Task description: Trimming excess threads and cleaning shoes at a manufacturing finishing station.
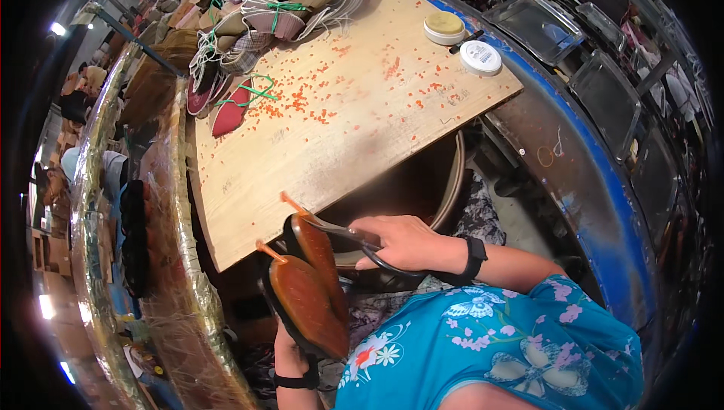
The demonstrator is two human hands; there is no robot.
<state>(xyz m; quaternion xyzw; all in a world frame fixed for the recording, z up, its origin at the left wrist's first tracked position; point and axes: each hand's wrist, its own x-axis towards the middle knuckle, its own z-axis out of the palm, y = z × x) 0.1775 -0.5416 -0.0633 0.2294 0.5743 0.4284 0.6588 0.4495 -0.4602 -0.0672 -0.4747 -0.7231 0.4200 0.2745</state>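
Observation:
My left hand [289, 351], mostly hidden behind what it carries, holds a pair of orange-brown shoe soles [303, 298] with black edges at the table's near edge. A thin orange tab [271, 251] sticks out from the tip of the nearer sole. Another tab [293, 203] juts from the tip of the farther sole. In my right hand [405, 244] is a pair of dark scissors [341, 235], fingers closed about the handles. Their blades reach to the farther sole's tip, by the base of its tab. Whether they touch it I cannot tell.
Orange scraps [298, 101] litter the wooden board [302, 155]. Shoe uppers [283, 14] tied with green string lie piled at its far left. A round tub [445, 27] and a white lid [480, 57] stand far right. Below the board's edge is a large round bin [457, 184].

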